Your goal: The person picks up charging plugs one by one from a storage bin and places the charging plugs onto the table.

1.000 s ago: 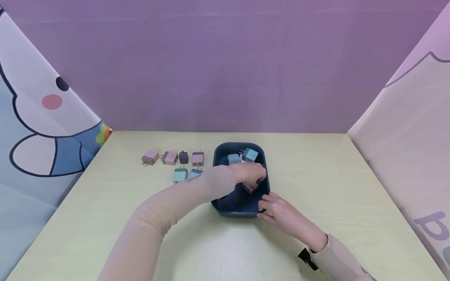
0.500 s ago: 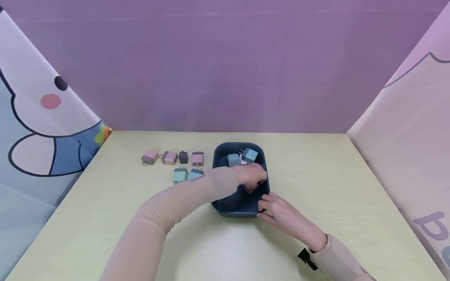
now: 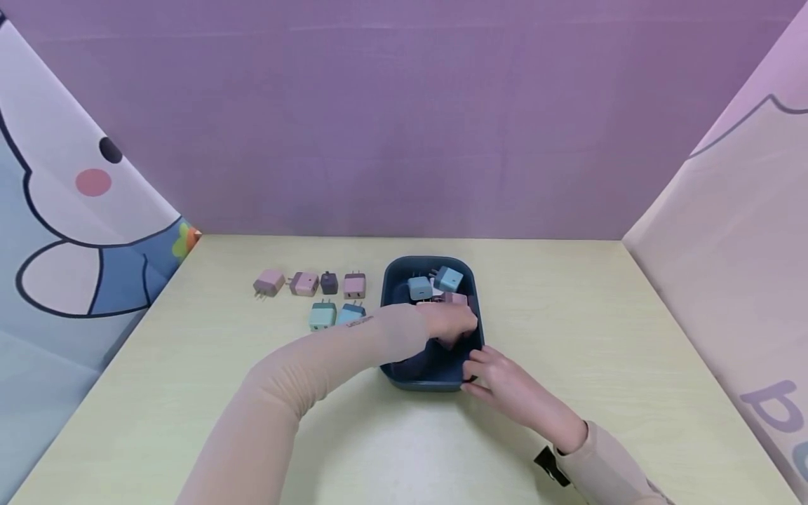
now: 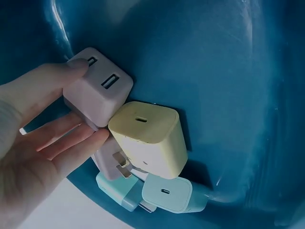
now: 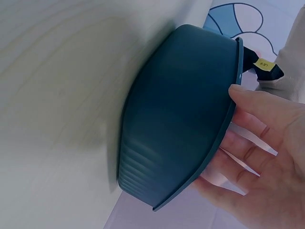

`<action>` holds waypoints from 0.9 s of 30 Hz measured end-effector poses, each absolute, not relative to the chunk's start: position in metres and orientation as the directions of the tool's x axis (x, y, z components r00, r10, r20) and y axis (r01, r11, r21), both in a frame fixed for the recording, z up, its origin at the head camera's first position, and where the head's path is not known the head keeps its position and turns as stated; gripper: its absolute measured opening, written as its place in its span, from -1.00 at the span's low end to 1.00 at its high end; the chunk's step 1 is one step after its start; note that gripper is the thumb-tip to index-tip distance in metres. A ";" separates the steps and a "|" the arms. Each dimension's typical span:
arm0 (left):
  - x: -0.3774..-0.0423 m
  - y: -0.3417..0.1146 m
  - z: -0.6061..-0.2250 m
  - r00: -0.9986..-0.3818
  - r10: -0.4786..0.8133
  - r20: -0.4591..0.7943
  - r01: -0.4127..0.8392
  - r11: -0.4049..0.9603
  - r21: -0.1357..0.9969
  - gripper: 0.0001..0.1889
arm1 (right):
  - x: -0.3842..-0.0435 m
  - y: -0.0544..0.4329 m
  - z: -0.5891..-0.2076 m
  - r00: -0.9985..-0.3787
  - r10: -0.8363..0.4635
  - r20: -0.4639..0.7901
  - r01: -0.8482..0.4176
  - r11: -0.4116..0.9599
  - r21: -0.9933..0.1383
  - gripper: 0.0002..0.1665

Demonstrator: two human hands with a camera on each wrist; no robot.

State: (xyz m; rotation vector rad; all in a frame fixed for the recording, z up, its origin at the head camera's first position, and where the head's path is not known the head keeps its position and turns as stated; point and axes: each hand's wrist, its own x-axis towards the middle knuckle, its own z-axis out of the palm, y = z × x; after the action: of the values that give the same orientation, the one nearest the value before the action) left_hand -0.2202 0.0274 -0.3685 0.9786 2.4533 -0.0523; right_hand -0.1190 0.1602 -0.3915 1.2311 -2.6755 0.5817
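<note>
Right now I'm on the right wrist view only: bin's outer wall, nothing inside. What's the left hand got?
Observer: The left hand holds a pink adapter with two slots, inside the bin.
Operator: Anything crowding it?
Observer: Yes, a yellow adapter sits right beside it; can't tell if they touch.
Operator: Any adapters outside the bin?
Observer: Several. The head view shows a dark adapter among others on the table, left of the bin.
</note>
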 end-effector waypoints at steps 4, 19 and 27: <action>-0.220 0.029 -0.366 -0.593 0.651 -0.474 0.701 0.707 0.094 -0.87 | -0.119 0.160 -0.391 -0.657 -0.702 0.273 -0.752 0.590 -0.293 -0.84; -0.222 0.032 -0.357 -0.568 0.657 -0.496 0.724 0.685 0.079 -0.83 | -0.117 0.160 -0.390 -0.651 -0.705 0.282 -0.758 0.587 -0.284 -0.83; -0.218 0.032 -0.349 -0.584 0.636 -0.504 0.711 0.701 0.060 -0.81 | -0.118 0.160 -0.390 -0.660 -0.702 0.268 -0.750 0.595 -0.290 -0.82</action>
State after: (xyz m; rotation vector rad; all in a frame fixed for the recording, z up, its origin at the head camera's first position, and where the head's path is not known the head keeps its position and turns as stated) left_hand -0.2183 0.0316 -0.3490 1.0324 2.4117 -0.2024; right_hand -0.1179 0.1598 -0.3902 1.2313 -2.6917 0.5781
